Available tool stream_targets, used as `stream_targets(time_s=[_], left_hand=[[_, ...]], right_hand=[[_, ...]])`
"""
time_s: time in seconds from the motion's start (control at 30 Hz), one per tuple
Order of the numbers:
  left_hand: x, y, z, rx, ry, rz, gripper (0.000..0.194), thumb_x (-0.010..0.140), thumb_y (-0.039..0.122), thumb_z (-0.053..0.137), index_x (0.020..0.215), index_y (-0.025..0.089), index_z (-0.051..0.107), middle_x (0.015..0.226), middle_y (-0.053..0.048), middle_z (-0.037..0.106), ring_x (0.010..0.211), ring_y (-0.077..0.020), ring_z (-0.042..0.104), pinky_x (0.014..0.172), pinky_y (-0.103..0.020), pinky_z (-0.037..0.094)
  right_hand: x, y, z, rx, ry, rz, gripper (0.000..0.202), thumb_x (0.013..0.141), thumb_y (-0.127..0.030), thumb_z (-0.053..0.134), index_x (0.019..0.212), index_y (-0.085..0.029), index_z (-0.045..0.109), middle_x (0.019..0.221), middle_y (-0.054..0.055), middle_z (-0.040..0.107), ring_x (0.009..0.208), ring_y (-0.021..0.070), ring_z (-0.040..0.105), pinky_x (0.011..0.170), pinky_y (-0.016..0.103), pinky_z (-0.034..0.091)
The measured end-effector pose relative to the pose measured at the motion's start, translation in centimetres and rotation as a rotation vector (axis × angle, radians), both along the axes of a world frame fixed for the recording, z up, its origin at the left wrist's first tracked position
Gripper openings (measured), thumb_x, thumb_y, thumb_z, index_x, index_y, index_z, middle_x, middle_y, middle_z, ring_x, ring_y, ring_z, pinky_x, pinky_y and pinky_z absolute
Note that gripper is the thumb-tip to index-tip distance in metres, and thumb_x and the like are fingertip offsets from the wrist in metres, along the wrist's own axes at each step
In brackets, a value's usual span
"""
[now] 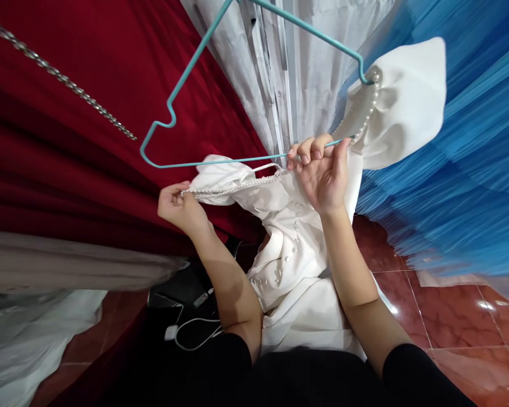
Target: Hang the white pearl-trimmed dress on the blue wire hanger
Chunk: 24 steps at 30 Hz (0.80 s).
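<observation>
A white dress (297, 237) with puffed sleeves and pearl trim hangs partly on a light-blue wire hanger (216, 163). Its right-hand sleeve (407, 107) sits over one end of the hanger, while the hanger's left end is outside the dress. My left hand (182, 209) pinches the pearl-edged neckline near the left sleeve (220, 178), pulling it out to the left below the hanger. With fingers curled over the bottom bar, my right hand (322, 169) grips the hanger close to the right sleeve. The dress's lower part drapes down against my body.
Dark red cloth (110, 113) hangs at left, with a silver chain (59, 73) before it. Blue tulle (449, 186) fills the right side. White curtains (322, 73) hang behind. A white cable (190, 339) and black objects lie below, above red floor tiles (445, 316).
</observation>
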<state>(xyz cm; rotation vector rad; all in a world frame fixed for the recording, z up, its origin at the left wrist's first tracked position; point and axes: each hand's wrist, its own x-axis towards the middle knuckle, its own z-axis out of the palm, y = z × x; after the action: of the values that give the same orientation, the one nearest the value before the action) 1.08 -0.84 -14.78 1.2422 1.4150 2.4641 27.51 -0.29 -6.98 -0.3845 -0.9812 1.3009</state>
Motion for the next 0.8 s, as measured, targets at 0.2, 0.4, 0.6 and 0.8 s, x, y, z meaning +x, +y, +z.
stream_targets(time_s=[0.2,0.4,0.6,0.8], left_hand=[[4.2,-0.6,2.0,0.04,0.083,-0.099,0.015,0.078,0.004,0.058,0.08,0.018,0.058,0.083,-0.001,0.059,0.089,-0.0153,0.063,0.089,-0.038,0.046],[11.6,-1.5,5.5,-0.008,0.0,-0.434,0.038,0.093,0.031,0.055,0.13,0.025,0.045,0.114,-0.006,0.066,0.112,-0.0211,0.063,0.098,-0.037,0.048],[14.3,-1.2,7.0,0.01,-0.221,-0.62,0.025,0.092,0.047,0.052,0.1,0.025,0.045,0.1,-0.006,0.065,0.103,-0.0207,0.063,0.094,-0.035,0.05],[13.6,-1.0,6.8,-0.01,-0.232,-0.583,0.03,0.09,0.053,0.053,0.094,0.025,0.043,0.079,-0.001,0.052,0.087,-0.0182,0.061,0.095,-0.035,0.048]], right_hand=[[-0.1,-0.1,0.1,0.05,-0.005,-0.045,0.06,0.085,-0.081,0.027,0.069,-0.025,0.038,0.071,0.002,0.039,0.082,0.0188,0.058,0.078,0.039,0.052],[-0.1,-0.6,0.3,0.028,-0.017,-0.042,0.06,0.086,-0.081,0.025,0.07,-0.024,0.037,0.072,0.002,0.04,0.084,0.0187,0.06,0.079,0.039,0.054],[-0.3,-0.6,0.3,-0.036,-0.07,-0.066,0.06,0.084,-0.083,0.027,0.072,-0.025,0.039,0.074,0.003,0.048,0.092,0.0205,0.063,0.086,0.043,0.056],[0.8,-2.7,0.7,-0.067,-0.138,-0.003,0.049,0.091,-0.069,0.032,0.104,-0.029,0.058,0.109,0.002,0.066,0.11,0.0187,0.066,0.099,0.043,0.054]])
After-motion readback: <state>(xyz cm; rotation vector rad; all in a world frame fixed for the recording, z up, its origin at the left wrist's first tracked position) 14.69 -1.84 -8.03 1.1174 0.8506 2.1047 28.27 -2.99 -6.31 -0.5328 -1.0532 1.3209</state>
